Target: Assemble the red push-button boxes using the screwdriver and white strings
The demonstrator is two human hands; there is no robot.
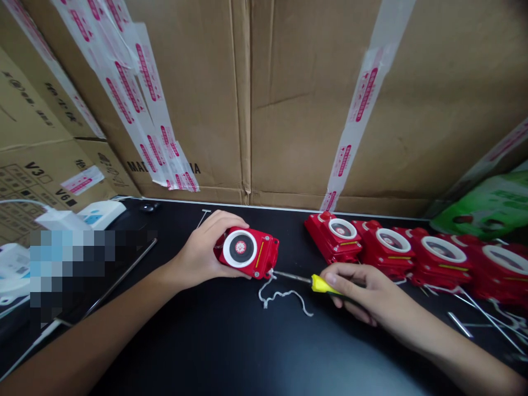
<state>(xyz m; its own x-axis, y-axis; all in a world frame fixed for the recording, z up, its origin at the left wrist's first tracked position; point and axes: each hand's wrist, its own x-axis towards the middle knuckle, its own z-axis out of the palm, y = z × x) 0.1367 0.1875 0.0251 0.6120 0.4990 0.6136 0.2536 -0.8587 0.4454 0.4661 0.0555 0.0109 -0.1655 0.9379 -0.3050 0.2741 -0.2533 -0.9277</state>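
My left hand (208,247) is wrapped round a red box-shaped device (261,254) with a white ring and a dark round centre on its face. In my right hand (358,286) is a screwdriver (319,284) with a yellow and dark handle. Its metal shaft points left, and the tip meets or nearly meets the lower right corner of the red device. From that same corner a whitish cord (284,295) trails in curves over the black table (264,352). The fingertips of my left hand are partly hidden behind the device.
Several similar red devices (388,247) stand in a row at the right, with thin metal rods (460,324) before them. Large cardboard boxes (289,110) wall the back. White plugs and cables (68,220) and a flat dark device (119,275) lie left. A green bag (487,203) sits far right.
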